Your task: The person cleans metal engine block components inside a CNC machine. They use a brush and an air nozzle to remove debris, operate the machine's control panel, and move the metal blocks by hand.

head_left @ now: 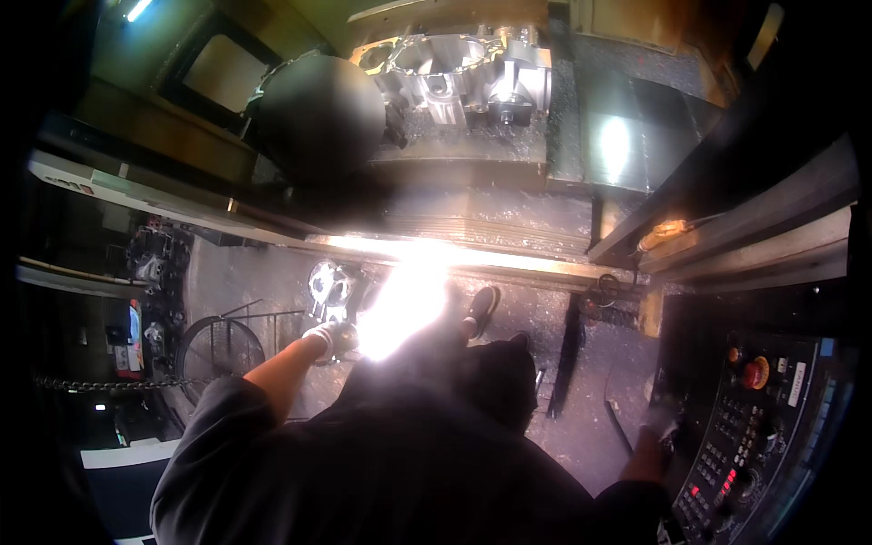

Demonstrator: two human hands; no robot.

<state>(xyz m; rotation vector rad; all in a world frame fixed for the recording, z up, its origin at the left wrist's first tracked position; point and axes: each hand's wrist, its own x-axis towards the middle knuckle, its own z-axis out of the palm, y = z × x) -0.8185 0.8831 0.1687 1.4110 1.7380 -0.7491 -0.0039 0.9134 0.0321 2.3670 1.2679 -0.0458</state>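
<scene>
My left hand (338, 340), in a glove with a pale cuff, reaches forward at the left of my body. It is nearest to a silvery metal casting (331, 283) with round openings, low over the floor. Glare hides its fingers, and whether it touches the casting does not show. Far to the right, my right hand (661, 423) is at the near edge of a dark machine control panel (740, 436). That hand is dark and blurred, so its grip cannot be made out. The panel has a red round button (756, 372), rows of keys and red lit digits.
Inside the machine ahead, a large metal housing (440, 77) sits on a fixture, beside a blurred grey rounded shape (318, 113). A bright sill (527, 262) crosses before me. At left are a spoked wheel (218, 350) and a chain (118, 385). My shoe (484, 304) is on the floor.
</scene>
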